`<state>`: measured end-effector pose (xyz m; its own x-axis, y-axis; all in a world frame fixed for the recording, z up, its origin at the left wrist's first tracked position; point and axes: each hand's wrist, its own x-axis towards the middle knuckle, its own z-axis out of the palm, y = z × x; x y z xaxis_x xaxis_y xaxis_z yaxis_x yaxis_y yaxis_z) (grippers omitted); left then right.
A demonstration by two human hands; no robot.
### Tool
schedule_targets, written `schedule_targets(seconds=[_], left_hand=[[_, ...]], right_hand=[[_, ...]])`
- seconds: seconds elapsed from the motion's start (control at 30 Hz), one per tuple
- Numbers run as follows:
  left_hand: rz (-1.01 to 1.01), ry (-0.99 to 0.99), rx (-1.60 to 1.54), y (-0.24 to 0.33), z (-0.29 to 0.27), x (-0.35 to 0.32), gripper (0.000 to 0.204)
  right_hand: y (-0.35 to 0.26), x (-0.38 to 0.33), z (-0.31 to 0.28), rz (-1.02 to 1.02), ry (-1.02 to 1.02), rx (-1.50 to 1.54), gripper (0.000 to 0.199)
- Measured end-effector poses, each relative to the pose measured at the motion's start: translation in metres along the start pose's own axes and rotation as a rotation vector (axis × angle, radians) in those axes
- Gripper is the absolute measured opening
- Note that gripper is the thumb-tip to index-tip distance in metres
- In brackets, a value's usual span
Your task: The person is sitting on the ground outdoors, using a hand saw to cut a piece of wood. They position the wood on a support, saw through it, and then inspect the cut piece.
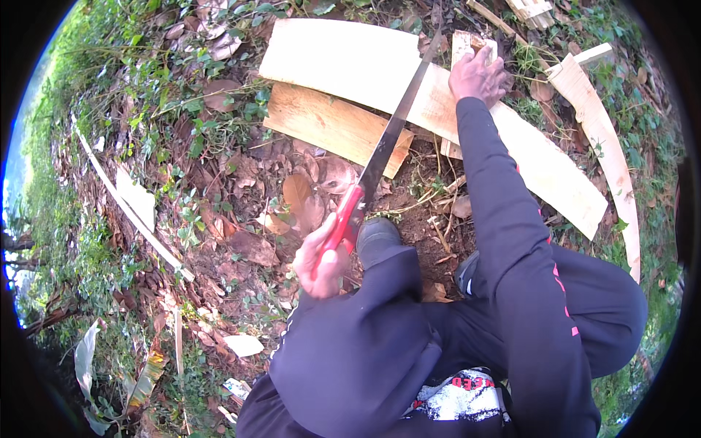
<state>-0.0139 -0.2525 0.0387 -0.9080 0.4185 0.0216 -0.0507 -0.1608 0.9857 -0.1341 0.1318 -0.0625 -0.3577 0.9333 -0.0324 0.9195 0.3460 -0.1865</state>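
Observation:
My left hand (321, 261) is closed round the red handle (343, 223) of a handsaw. The saw's long blade (394, 128) slants up and right across a pale wooden board (343, 58), near a notch in its far edge. Farther right, my right hand (480, 75) lies on the same board with its fingers curled over the far edge, by a short wooden piece (461, 45) that passes under the board. A second, yellower plank (328, 125) rests on the ground, partly beneath the first. Whether the teeth are in the wood I cannot tell.
My shoe (378, 241) is close below the saw handle. A curved-looking pale strip of wood (610, 150) lies at the right, a thin stick (131, 208) at the left. Dry leaves (252, 247) and green weeds cover the ground. More cut wood (531, 11) is at the top.

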Motion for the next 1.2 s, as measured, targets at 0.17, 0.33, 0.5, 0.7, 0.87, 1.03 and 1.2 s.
schedule_targets(seconds=[0.17,0.33,0.5,0.7,0.87,1.03,1.2], left_hand=[[0.152,0.216,-0.145,0.024,-0.017,0.004,0.059],[0.225,0.191,-0.177,0.040,-0.018,0.037,0.066],[0.189,0.240,-0.193,0.037,-0.016,0.045,0.070],[0.213,0.184,-0.170,0.034,-0.017,0.050,0.072],[0.198,0.202,-0.240,0.037,-0.007,0.050,0.075],[0.251,0.166,-0.171,0.035,-0.005,0.054,0.071],[0.186,0.227,-0.241,0.038,-0.004,0.050,0.076]], right_hand=[[0.046,0.006,-0.022,-0.262,0.018,0.087,0.068],[0.114,0.003,-0.072,-0.369,-0.524,0.006,0.071],[0.121,-0.002,-0.093,-0.510,-0.397,0.298,0.044],[0.100,-0.028,-0.144,-0.646,-0.392,0.269,0.042],[0.093,-0.048,-0.164,-0.713,-0.589,0.242,0.035],[0.089,-0.064,-0.159,-0.743,-0.835,0.192,0.032],[0.085,-0.078,-0.152,-0.705,-0.968,-0.009,0.035]])
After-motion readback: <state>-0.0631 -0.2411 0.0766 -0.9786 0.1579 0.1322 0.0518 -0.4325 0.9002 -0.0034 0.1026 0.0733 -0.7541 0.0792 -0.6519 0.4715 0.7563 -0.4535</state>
